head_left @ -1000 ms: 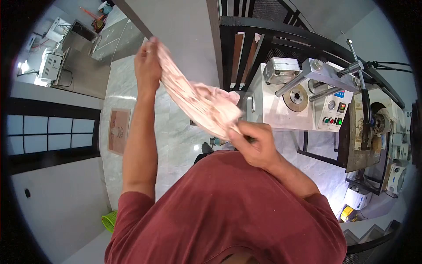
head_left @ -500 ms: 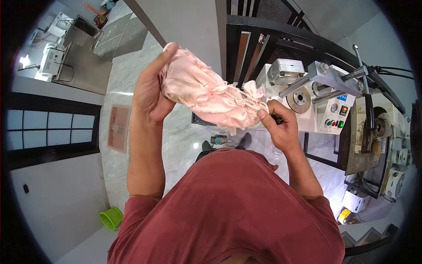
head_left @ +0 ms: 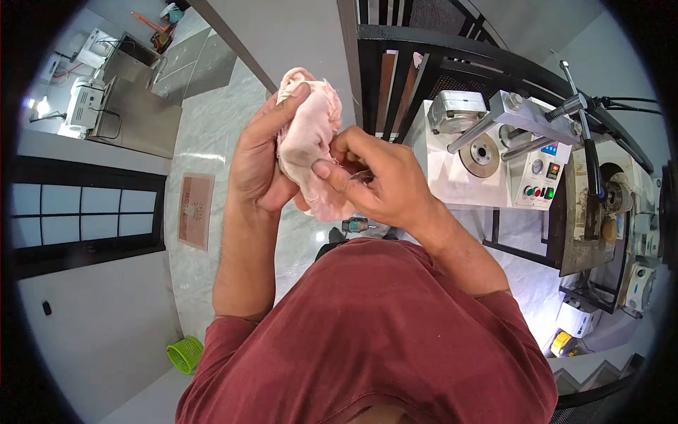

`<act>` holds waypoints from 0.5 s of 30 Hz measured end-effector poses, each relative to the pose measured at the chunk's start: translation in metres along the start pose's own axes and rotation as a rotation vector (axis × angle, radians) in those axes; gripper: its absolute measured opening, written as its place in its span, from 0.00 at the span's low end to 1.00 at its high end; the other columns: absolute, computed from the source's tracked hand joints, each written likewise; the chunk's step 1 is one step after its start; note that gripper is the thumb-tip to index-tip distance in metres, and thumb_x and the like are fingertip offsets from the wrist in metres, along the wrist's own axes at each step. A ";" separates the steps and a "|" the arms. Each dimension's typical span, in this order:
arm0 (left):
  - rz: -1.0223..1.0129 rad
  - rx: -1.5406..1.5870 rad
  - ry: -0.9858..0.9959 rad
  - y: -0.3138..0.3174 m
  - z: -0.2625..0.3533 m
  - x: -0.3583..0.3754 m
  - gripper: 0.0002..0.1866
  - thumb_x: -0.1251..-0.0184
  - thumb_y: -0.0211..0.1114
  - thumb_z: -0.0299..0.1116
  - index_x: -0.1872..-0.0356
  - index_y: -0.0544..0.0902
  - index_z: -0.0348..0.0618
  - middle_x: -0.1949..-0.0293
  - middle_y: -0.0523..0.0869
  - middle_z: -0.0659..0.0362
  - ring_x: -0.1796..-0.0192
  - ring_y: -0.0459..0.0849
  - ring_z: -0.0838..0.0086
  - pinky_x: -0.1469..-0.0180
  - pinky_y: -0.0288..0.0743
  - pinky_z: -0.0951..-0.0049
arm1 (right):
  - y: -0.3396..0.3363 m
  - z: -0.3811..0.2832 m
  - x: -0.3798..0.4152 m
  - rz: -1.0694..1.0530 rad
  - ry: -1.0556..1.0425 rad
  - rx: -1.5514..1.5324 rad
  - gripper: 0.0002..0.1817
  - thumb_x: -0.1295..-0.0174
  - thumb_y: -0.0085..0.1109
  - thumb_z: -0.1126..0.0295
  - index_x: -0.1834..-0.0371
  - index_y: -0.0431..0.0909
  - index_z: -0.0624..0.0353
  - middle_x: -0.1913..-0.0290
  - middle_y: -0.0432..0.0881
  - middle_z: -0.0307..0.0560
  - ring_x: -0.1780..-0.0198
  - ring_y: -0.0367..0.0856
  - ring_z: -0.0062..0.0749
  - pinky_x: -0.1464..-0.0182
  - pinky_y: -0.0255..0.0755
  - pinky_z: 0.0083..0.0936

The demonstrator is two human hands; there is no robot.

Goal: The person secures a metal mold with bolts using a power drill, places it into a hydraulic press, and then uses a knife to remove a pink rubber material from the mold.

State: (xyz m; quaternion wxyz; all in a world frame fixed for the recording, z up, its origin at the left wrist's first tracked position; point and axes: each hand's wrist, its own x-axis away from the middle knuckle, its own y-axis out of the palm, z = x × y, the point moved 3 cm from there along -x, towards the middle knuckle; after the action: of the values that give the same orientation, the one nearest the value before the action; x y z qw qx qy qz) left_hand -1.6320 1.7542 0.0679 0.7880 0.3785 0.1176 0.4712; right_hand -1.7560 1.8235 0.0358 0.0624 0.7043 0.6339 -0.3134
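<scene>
A bundled pale pink cloth [head_left: 311,134], with frayed threads along its upper right side, is held up in front of my chest. Wrapped around its left side is my left hand [head_left: 256,159], thumb lying across the upper part. My right hand [head_left: 388,180] grips the cloth's right edge between thumb and bent fingers. The other fingertips of that hand are partly hidden behind the folds. The cloth's lower end hangs loose below both hands.
To my right stands a white bench machine [head_left: 522,177] with a metal disc, clamp lever and lit buttons. A black railing [head_left: 452,46] runs behind it. A power tool [head_left: 357,225] lies on the floor near my feet. At lower left is a green basket [head_left: 185,355].
The cloth has gone from stretched out sideways between my hands to a more compact, upright bundle on the left. My right hand has moved left, close to my left hand.
</scene>
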 end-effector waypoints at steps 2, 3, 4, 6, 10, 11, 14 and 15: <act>-0.004 0.016 0.019 -0.004 0.001 0.002 0.08 0.27 0.58 0.33 0.53 0.74 0.43 0.63 0.82 0.59 0.63 0.85 0.76 0.62 0.82 0.75 | 0.001 -0.001 -0.001 -0.025 0.003 0.029 0.14 0.40 0.65 0.59 0.68 0.75 0.58 0.76 0.77 0.45 0.77 0.78 0.40 0.74 0.70 0.32; -0.010 0.032 0.035 -0.006 0.002 0.003 0.09 0.28 0.58 0.34 0.52 0.74 0.43 0.63 0.82 0.59 0.64 0.84 0.76 0.63 0.82 0.75 | 0.000 -0.003 -0.001 -0.065 -0.061 0.050 0.11 0.40 0.66 0.64 0.69 0.76 0.59 0.76 0.77 0.46 0.78 0.77 0.36 0.75 0.69 0.29; -0.007 0.033 0.039 -0.010 0.003 0.004 0.09 0.28 0.58 0.34 0.52 0.74 0.43 0.63 0.82 0.59 0.64 0.84 0.76 0.63 0.82 0.75 | -0.001 -0.006 -0.001 -0.103 -0.124 0.070 0.08 0.40 0.66 0.69 0.69 0.78 0.61 0.77 0.78 0.46 0.79 0.77 0.33 0.76 0.68 0.26; 0.081 -0.020 0.116 -0.020 0.008 0.002 0.09 0.27 0.59 0.35 0.53 0.74 0.43 0.63 0.81 0.60 0.64 0.84 0.78 0.62 0.82 0.76 | -0.002 -0.012 0.003 -0.120 -0.206 0.087 0.08 0.39 0.64 0.66 0.70 0.77 0.58 0.77 0.77 0.45 0.77 0.77 0.38 0.75 0.69 0.30; 0.238 -0.506 0.655 -0.022 0.017 0.002 0.08 0.27 0.60 0.34 0.59 0.72 0.44 0.68 0.77 0.65 0.69 0.76 0.86 0.69 0.74 0.80 | -0.001 -0.012 0.012 -0.132 -0.288 0.119 0.07 0.38 0.61 0.65 0.71 0.78 0.54 0.77 0.76 0.44 0.76 0.77 0.41 0.73 0.69 0.35; 0.238 -0.505 0.656 -0.026 0.016 -0.002 0.08 0.27 0.60 0.34 0.59 0.72 0.44 0.68 0.77 0.65 0.69 0.76 0.86 0.69 0.74 0.80 | -0.001 -0.013 0.013 -0.132 -0.288 0.120 0.07 0.38 0.61 0.65 0.71 0.78 0.54 0.77 0.76 0.44 0.76 0.77 0.41 0.73 0.69 0.35; 0.267 -0.664 0.829 -0.028 0.019 -0.006 0.08 0.26 0.60 0.34 0.61 0.71 0.44 0.68 0.76 0.65 0.70 0.73 0.86 0.70 0.72 0.80 | 0.000 -0.014 0.018 -0.141 -0.223 0.051 0.06 0.37 0.61 0.67 0.69 0.78 0.55 0.76 0.76 0.45 0.76 0.77 0.42 0.73 0.70 0.33; 0.231 -0.574 0.786 -0.028 0.018 -0.009 0.08 0.26 0.60 0.34 0.59 0.71 0.44 0.67 0.76 0.65 0.69 0.74 0.86 0.69 0.72 0.80 | 0.001 -0.014 0.017 -0.096 -0.171 0.010 0.06 0.37 0.61 0.67 0.69 0.79 0.56 0.76 0.76 0.45 0.76 0.78 0.38 0.72 0.71 0.31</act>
State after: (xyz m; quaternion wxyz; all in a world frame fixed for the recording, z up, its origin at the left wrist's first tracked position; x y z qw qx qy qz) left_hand -1.6081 1.7306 0.0590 0.6991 -0.0490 0.2285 0.6758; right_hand -1.7499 1.8448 0.0381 0.0978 0.6439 0.6578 -0.3784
